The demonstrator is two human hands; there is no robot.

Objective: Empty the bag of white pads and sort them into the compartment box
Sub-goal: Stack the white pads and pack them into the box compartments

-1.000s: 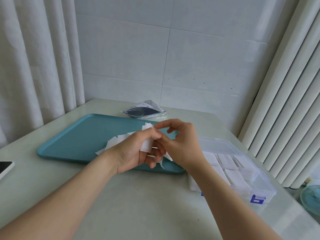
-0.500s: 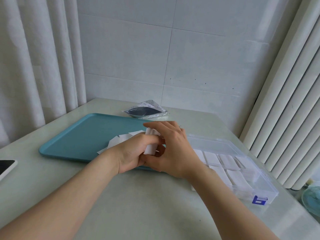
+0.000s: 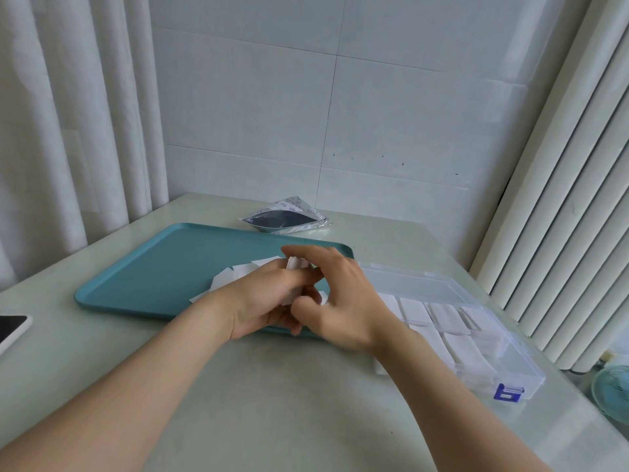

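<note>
Both hands meet over the near right corner of the teal tray (image 3: 143, 274). My left hand (image 3: 262, 301) grips a small stack of white pads (image 3: 295, 264) that sticks up between its fingers. My right hand (image 3: 340, 298) arches over the stack, its fingers curled round the top and side of it. Loose white pads (image 3: 231, 275) lie on the tray behind the hands. The clear compartment box (image 3: 469, 335) lies open to the right with white pads in several compartments. The emptied bag (image 3: 286, 221) lies flat beyond the tray.
A phone (image 3: 12, 330) lies at the table's left edge. White curtains hang at the left, a ribbed white radiator stands at the right. A pale blue round object (image 3: 612, 393) sits past the table's right edge.
My hands have sunk lower onto the tray's near edge. My right hand has closed over the stack in my left hand, and fewer loose pads show beneath it.
</note>
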